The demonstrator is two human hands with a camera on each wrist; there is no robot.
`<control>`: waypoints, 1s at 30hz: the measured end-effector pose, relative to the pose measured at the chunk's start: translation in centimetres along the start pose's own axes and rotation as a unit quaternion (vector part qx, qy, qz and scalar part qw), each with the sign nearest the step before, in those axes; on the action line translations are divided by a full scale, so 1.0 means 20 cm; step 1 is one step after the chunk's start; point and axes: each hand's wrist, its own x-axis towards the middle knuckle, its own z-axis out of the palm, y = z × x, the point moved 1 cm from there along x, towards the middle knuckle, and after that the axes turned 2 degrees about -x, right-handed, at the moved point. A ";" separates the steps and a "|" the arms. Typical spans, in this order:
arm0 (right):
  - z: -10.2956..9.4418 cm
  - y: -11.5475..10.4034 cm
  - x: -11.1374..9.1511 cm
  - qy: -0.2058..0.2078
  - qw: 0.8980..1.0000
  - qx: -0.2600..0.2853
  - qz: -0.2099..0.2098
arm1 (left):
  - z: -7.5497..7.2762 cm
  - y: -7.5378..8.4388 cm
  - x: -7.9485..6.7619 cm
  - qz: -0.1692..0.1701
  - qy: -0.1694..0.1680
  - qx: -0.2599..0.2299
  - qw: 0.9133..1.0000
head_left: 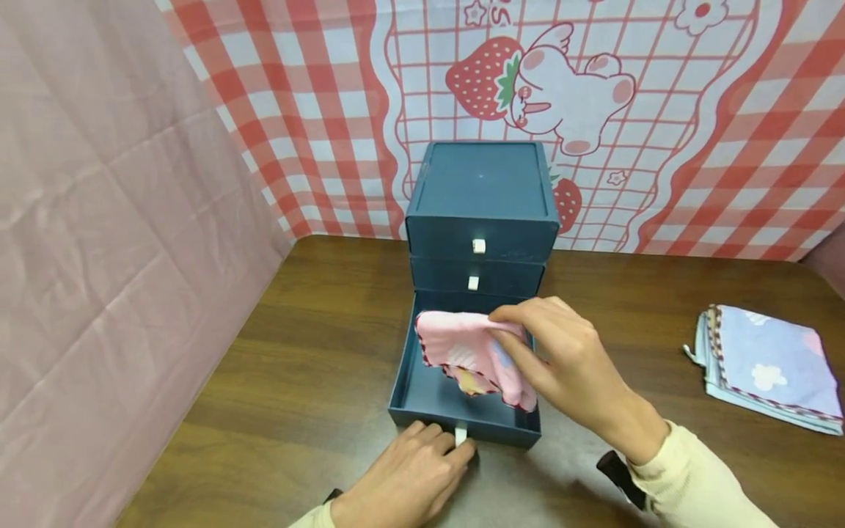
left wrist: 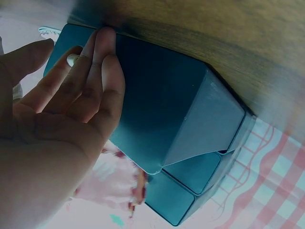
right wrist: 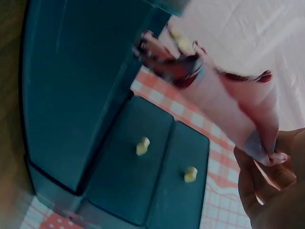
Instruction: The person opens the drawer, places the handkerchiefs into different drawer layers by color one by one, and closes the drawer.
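A pink folded cloth (head_left: 455, 341) with a dark red stitched edge hangs from my right hand (head_left: 568, 359), which pinches it by its upper edge between thumb and fingers. The cloth is held over the pulled-out bottom drawer (head_left: 429, 392) of a dark blue drawer box (head_left: 482, 183). In the right wrist view the cloth (right wrist: 224, 102) droops beside the drawer's side wall. My left hand (head_left: 412, 469) rests at the drawer's front. The left wrist view shows its fingers (left wrist: 108, 81) extended flat against the drawer front, around the small white pull tab (left wrist: 72, 59).
Two upper drawers, with white tabs (head_left: 478, 246), are closed. To the right on the wooden table (head_left: 317, 345) lies a stack of folded light blue and lilac cloths (head_left: 772, 367). A red-and-white checked curtain (head_left: 330, 110) hangs behind, and a pink one (head_left: 99, 220) on the left.
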 end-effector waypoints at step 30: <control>0.18 0.17 -0.16 -0.088 0.985 0.029 0.147 | 0.00 0.00 0.00 -0.002 0.005 0.003 1.000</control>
